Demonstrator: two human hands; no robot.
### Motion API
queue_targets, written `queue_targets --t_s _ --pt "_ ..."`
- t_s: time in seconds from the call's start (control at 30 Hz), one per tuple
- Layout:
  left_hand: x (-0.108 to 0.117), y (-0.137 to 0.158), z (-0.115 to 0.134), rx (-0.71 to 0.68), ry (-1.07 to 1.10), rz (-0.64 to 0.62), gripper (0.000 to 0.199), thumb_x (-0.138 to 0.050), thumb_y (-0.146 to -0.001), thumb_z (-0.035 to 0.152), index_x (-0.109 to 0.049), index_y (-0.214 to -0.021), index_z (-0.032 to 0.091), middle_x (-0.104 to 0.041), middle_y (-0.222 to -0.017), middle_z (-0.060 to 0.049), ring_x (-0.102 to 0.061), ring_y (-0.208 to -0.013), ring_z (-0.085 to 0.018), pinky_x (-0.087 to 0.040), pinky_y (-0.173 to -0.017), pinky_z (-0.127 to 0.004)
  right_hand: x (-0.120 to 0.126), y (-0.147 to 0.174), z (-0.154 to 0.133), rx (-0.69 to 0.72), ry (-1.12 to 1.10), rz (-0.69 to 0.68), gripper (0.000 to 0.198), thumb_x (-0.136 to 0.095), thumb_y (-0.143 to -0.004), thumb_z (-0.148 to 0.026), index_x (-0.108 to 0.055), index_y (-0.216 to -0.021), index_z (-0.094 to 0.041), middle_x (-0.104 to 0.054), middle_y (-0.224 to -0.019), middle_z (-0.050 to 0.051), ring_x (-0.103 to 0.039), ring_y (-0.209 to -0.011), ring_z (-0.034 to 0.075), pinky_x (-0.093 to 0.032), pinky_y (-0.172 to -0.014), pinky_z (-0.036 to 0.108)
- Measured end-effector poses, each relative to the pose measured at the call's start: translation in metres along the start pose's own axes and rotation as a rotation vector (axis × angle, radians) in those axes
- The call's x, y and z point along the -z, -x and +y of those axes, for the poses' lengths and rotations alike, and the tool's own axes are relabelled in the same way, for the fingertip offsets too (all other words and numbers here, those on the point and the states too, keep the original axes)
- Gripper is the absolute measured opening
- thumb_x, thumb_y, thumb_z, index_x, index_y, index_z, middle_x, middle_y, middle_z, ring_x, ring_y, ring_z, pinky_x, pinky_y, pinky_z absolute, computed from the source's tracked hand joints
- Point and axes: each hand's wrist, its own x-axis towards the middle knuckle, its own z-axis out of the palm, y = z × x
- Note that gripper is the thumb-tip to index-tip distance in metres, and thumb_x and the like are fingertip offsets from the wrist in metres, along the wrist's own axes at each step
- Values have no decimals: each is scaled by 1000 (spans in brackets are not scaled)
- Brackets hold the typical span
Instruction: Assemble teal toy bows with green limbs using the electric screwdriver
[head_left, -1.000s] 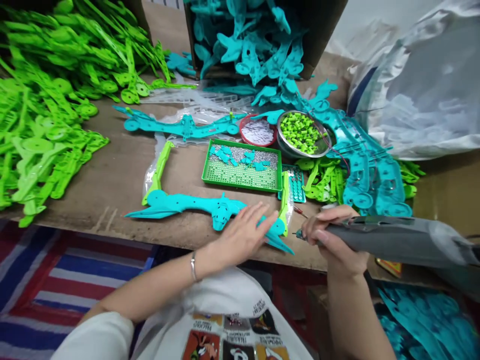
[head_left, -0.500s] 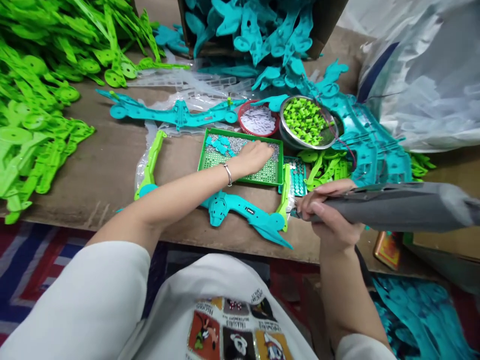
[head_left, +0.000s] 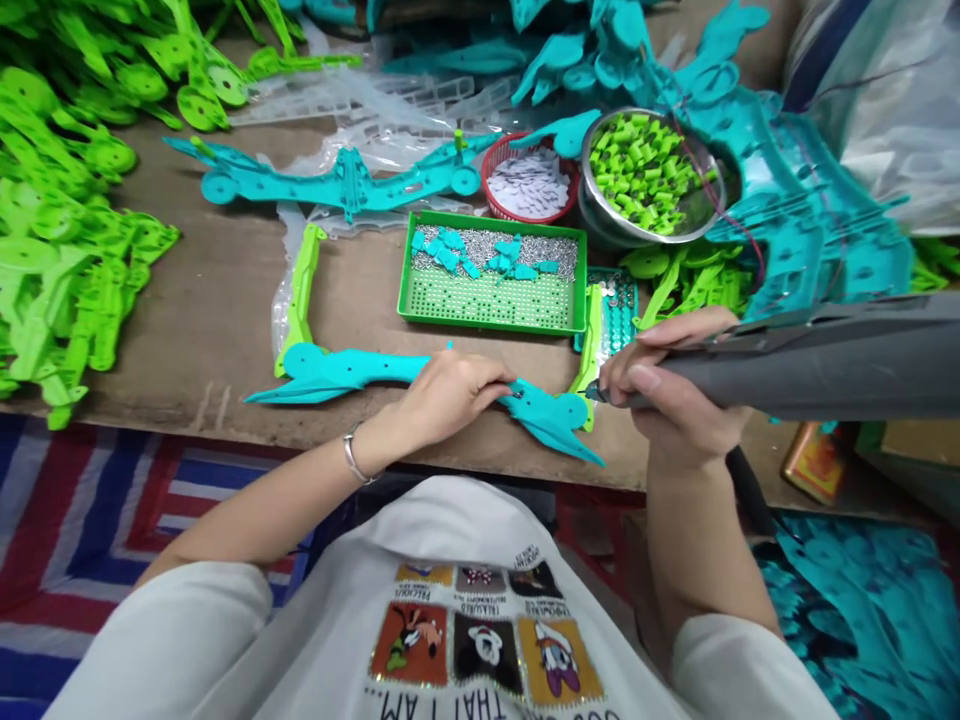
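My left hand (head_left: 454,395) rests over the middle of a turquoise winged plastic part (head_left: 360,368) near the table's front edge. Its thumb and index finger pinch together by a dark slot in the part; whatever sits between the fingertips is too small to make out. In my right hand (head_left: 679,395) is a grey electric screwdriver (head_left: 825,360), held level with its tip pointing left beside the part's right end. Bright green arms (head_left: 300,300) stand up from the table at both ends of the turquoise part.
Behind the part lies a green tray (head_left: 491,325) of screws and small turquoise pieces. A red basket (head_left: 491,190) of white slips and a metal bowl (head_left: 592,200) of green pieces stand farther back. Green parts (head_left: 67,250) pile up at left, turquoise ones (head_left: 817,210) at right.
My left hand has come out of the screw tray, back towards me, onto the turquoise part with its fingertips pinched. My right hand still holds the screwdriver by the part's right end.
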Motion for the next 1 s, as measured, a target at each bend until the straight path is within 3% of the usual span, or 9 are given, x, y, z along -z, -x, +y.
queue_targets --t_s 0.17,0.33,0.43,0.63,0.87,1.0 --pt "-3 -1 -15 -109 -179 1 15 -71 -91 33 -79 -96 21 -72 -85 -4 -58 -80 -18 -41 -73 -31 3 5 -1 -26 51 -5 24 -78 -76 -23 -70 -99 -24 -63 -61 -4 -57 -44 15 -43 -41 31" --pt "-2 -4 -18 -69 -215 -62 17 -68 -93 37 -79 -99 25 -70 -88 -3 -57 -83 -18 -34 -74 -32 4 6 0 -25 87 23 24 -81 -76 -32 -70 -97 -29 -60 -58 -5 -54 -41 14 -46 -43 33" --pt "-4 -5 -15 -35 -224 -58 18 -70 -92 37 -77 -103 24 -70 -88 -2 -57 -84 -18 -32 -73 -33 3 5 1 -28 72 22 24 -80 -76 -28 -70 -97 -27 -61 -58 -5 -55 -42 14 -46 -42 32" --pt "-5 -6 -11 -13 -207 -19 16 -74 -89 37 -75 -89 22 -73 -82 -1 -59 -82 -18 -30 -73 -33 0 -1 4 -28 43 15 23 -78 -75 -24 -71 -97 -26 -63 -60 -5 -56 -43 14 -46 -42 30" --pt "-10 -6 -9 9 -154 19 11 -76 -88 33 -75 -86 22 -73 -81 1 -61 -81 -17 -34 -77 -33 -3 -7 7 -54 63 2 23 -79 -75 -29 -70 -97 -28 -63 -59 -5 -56 -43 15 -47 -43 32" --pt "-12 -3 -8 -17 -183 41 12 -71 -91 32 -76 -87 22 -70 -84 -1 -60 -85 -18 -36 -79 -34 -4 -16 9 -1 62 27 22 -78 -75 -25 -70 -96 -27 -61 -59 -5 -56 -44 15 -48 -45 32"
